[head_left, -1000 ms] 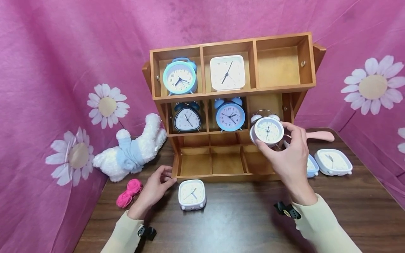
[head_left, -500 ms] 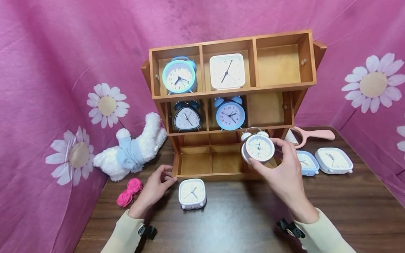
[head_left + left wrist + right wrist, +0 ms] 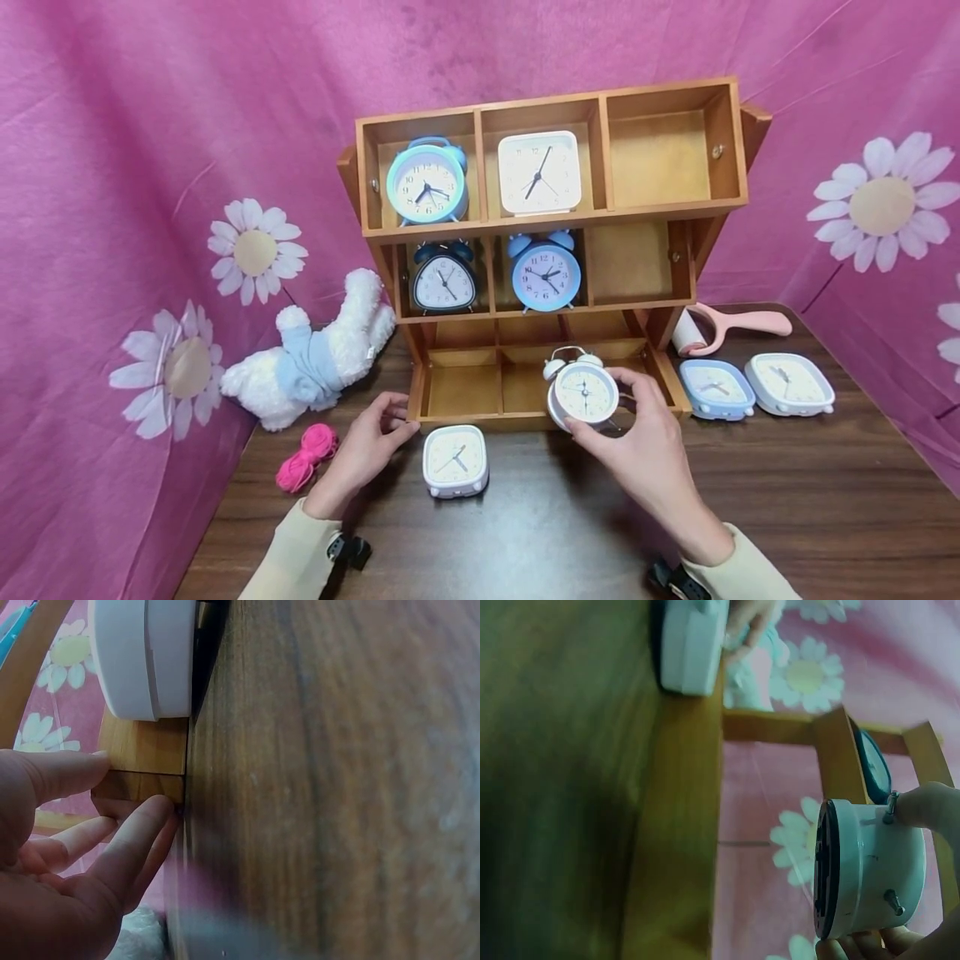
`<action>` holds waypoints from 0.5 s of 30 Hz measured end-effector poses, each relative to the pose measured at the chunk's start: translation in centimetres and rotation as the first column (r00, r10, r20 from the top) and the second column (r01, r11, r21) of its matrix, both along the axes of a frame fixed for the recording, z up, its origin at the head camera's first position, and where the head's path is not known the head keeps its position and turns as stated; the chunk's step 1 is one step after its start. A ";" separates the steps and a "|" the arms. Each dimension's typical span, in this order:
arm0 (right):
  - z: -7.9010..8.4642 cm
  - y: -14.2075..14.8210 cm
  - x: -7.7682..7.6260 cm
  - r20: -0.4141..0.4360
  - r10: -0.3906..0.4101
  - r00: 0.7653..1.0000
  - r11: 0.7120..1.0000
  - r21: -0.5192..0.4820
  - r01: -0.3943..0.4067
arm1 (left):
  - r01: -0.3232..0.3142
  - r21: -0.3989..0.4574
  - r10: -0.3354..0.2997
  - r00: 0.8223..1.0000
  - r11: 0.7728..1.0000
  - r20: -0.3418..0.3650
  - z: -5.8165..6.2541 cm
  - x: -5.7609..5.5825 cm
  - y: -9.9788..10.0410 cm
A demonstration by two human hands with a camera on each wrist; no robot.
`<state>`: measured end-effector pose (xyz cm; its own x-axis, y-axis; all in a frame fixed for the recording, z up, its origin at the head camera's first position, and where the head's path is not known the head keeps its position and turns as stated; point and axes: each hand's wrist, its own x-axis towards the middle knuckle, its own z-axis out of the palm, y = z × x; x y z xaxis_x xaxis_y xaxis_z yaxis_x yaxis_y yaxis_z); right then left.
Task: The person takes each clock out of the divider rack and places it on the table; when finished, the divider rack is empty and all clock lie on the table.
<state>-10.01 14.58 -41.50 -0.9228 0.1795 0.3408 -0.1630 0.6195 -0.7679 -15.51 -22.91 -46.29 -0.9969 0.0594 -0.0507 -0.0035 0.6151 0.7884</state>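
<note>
Right hand (image 3: 648,450): pinches the white bell clock (image 3: 585,393) between thumb and fingers.
White bell clock: face up toward the head view, in front of the bottom row of the shelf (image 3: 660,154); contact with the wood cannot be told.
Right wrist view: alone shows the clock's two metal feet and the dark rim at one end.
Left hand (image 3: 371,446): at the shelf's lower left corner; the left wrist view shows the corner pinched between thumb and fingertips, partly hidden from the head.
Top row: pale blue clock (image 3: 426,185) in the left compartment, square clock (image 3: 540,171) in the middle.
Middle row: black clock (image 3: 444,282) left, blue clock (image 3: 546,275) centre.
Front of shelf: small white clock (image 3: 455,461), near the left corner.
Right of shelf: light blue clock (image 3: 716,388), cream clock (image 3: 789,383) beside it, pink roller (image 3: 753,322) behind.
Left of shelf: plush toy (image 3: 311,367) lying down, pink yarn (image 3: 306,458) nearer the person.
Behind shelf: pink curtain (image 3: 285,92) with daisies.
</note>
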 end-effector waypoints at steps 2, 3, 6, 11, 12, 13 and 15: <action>-0.4 -0.4 0.4 0.028 0.023 0.999 1.000 0.019 -0.023 | -0.004 0.000 0.004 1.000 1.000 0.000 0.0 -0.1 0.1; -0.6 -0.6 0.5 0.043 0.033 0.999 0.999 0.027 -0.034 | -0.004 0.000 0.004 1.000 1.000 -0.001 -0.1 -0.1 0.1; -1.1 -1.0 1.1 0.092 0.042 0.995 0.998 0.038 -0.046 | -0.005 -0.003 0.005 1.000 1.000 -0.002 -0.2 -0.2 0.1; -1.9 -1.6 1.7 0.154 0.030 0.988 0.999 0.034 -0.035 | -0.004 -0.007 0.004 1.000 1.000 -0.001 -0.1 -0.2 0.1; -2.0 -1.7 1.8 0.162 0.029 0.986 0.999 0.032 -0.035 | -0.008 -0.006 0.008 1.000 1.000 0.003 -0.1 -0.1 0.1; -2.1 -1.8 1.9 0.169 0.030 0.985 0.999 0.030 -0.035 | -0.008 -0.008 0.008 1.000 1.000 0.003 -0.1 -0.1 0.1; -2.2 -2.0 2.1 0.175 0.032 0.984 0.999 0.029 -0.038 | -0.004 -0.010 0.004 1.000 1.000 -0.001 -0.1 0.0 0.0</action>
